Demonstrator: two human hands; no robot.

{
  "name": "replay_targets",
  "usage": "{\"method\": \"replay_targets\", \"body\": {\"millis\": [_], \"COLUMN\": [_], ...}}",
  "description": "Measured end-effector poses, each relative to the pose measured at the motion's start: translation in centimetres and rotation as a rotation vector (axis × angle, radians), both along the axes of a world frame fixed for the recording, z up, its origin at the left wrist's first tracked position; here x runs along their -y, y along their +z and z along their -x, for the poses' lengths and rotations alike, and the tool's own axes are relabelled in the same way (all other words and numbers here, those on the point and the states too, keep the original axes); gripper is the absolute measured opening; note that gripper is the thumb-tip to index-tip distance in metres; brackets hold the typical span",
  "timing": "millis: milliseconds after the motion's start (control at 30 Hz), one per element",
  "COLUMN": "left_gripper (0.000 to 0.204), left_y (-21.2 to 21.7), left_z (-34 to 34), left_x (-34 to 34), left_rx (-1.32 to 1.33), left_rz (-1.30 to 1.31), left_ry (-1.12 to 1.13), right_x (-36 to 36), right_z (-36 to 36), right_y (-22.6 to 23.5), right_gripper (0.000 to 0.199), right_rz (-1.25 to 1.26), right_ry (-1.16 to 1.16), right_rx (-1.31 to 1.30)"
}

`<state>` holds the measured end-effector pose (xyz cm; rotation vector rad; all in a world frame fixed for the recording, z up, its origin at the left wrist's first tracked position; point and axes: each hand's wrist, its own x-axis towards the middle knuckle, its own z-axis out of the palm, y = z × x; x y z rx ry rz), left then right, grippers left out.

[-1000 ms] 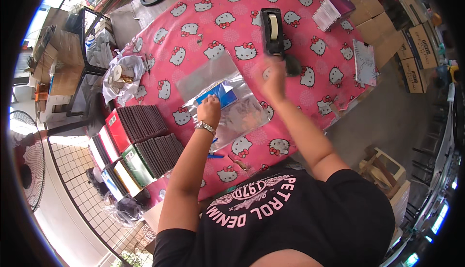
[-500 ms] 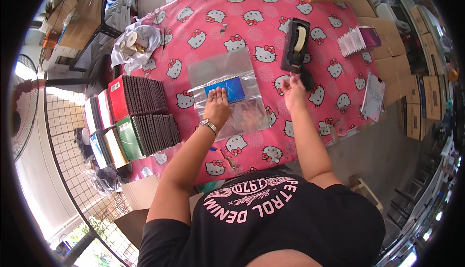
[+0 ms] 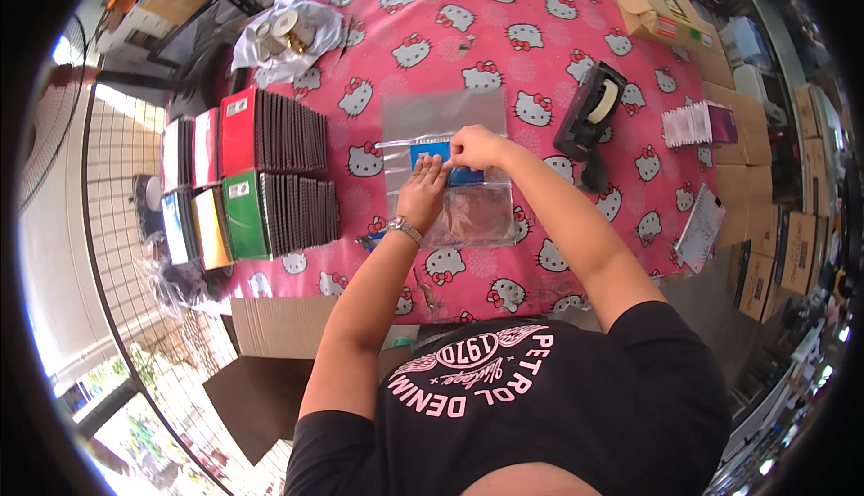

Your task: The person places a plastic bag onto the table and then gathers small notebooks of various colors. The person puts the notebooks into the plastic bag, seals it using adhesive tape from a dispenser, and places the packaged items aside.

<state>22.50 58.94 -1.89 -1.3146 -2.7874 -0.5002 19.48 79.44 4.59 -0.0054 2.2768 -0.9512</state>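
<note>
A blue spiral notebook [image 3: 466, 175] lies on clear plastic bags [image 3: 477, 217] in the middle of the table, partly hidden by both hands. Flat across its lower left part rests my left hand [image 3: 425, 192], fingers stretched out and a watch at the wrist. My right hand [image 3: 480, 148] is on the notebook's upper right part, its fingers closed in a pinch; whatever is between them is too small to make out. To the right stands a black tape dispenser [image 3: 589, 113] with a roll of tape in it, touched by neither hand.
Stacks of spiral notebooks [image 3: 292, 140] in several colours stand at the left. Behind them sits a crumpled plastic bag [image 3: 310, 32] with tape rolls. A cardboard box [image 3: 657, 10], a white stack with a purple end [image 3: 688, 125] and a written sheet [image 3: 700, 226] line the right side.
My right hand has moved left from the tape dispenser onto the blue notebook, its fingers now closed. My left hand remains on the notebook. The whole view has shifted a little.
</note>
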Motion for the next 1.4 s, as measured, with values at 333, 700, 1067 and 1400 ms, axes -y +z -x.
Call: {"method": "replay_targets", "body": {"millis": [333,700,1067,1400], "left_gripper": [0.051,0.048,0.034,0.027], "left_y": [0.1,12.1,11.4,12.3], "left_z": [0.3,-11.4,-28.9,-25.7], "left_x": [0.3,18.1,36.5,48.4], "left_rx": [0.07,0.131,0.72,0.572], "left_rz": [-0.064,-0.035,0.083,-0.006], "left_ry": [0.006,0.237,1.189,1.239], "right_x": [1.6,1.7,1.2,1.6], "right_z": [-0.5,-2.7,-1.5,-0.8], "right_y": [-3.0,-2.8,-3.2,-2.7], "right_gripper": [0.03,0.043,0.041,0.041], "right_rz": [-0.272,-0.213,-0.282,-0.28], "right_ry": [0.011,-0.271,-0.187,-0.137], "right_rx": [-0.268,-0.344,-0.261,-0.239]}}
